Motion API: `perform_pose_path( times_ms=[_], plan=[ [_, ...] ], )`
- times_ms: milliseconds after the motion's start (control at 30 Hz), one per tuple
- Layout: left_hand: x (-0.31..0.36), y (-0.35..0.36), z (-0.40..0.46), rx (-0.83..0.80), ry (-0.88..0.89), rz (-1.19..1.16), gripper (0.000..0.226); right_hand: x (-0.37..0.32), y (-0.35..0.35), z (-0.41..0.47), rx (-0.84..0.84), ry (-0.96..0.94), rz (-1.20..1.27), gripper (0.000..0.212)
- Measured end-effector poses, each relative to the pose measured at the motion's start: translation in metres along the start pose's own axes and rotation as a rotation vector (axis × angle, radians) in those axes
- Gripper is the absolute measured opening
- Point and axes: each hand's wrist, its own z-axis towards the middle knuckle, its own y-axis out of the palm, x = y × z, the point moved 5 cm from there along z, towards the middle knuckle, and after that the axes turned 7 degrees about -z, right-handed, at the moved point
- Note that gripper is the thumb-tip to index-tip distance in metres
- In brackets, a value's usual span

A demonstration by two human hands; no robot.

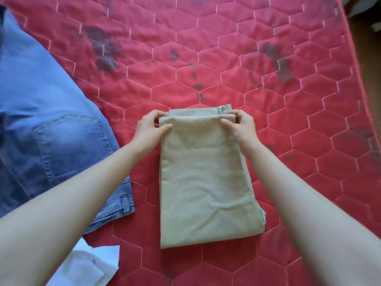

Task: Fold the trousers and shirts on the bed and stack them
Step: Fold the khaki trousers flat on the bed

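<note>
Khaki trousers (206, 178), folded into a long rectangle running away from the person, are pinched at their far corners by the left hand (149, 132) and right hand (240, 129) on the red quilted bed (288, 100), blue jeans (51, 131) spread just left, open quilt beyond and right.

The blue jeans (51, 129) are cut off by the left edge; their legs and full extent cannot be seen, and the left forearm covers part of the waistband. A white garment (90, 263) at the lower left is cut by the bottom edge and partly covered by the same forearm; its type cannot be told. The fingers of the left hand (149, 131) and right hand (239, 129) are tucked behind the far fold of the khaki trousers (206, 182). The layers beneath the top fold are hidden. Blurred shapes (367, 9) beyond the bed's (226, 48) upper right corner are unidentifiable.
</note>
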Motion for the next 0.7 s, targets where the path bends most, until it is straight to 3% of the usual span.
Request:
perform_pose_path(
  times_ms=[167,367,433,567,700],
  plan=[
    [0.010,-0.002,0.021,-0.013,0.065,0.025,0.021,-0.010,-0.010,0.024,0.002,-0.093,-0.090,0.017],
    [0.013,0.006,0.021,0.120,0.143,0.430,0.031,-0.005,0.007,0.035,0.035,-0.072,-0.194,0.019],
    [0.018,0.012,0.010,0.184,0.255,0.590,0.038,-0.004,0.012,0.032,0.072,-0.072,-0.223,0.021],
    [0.017,0.053,-0.020,0.065,0.505,0.839,0.048,-0.004,0.016,0.028,0.147,-0.086,-0.260,0.022],
    [-0.010,0.086,-0.050,-0.073,0.470,1.006,0.056,-0.009,0.017,0.025,0.214,-0.151,-0.325,0.029]
  ],
)
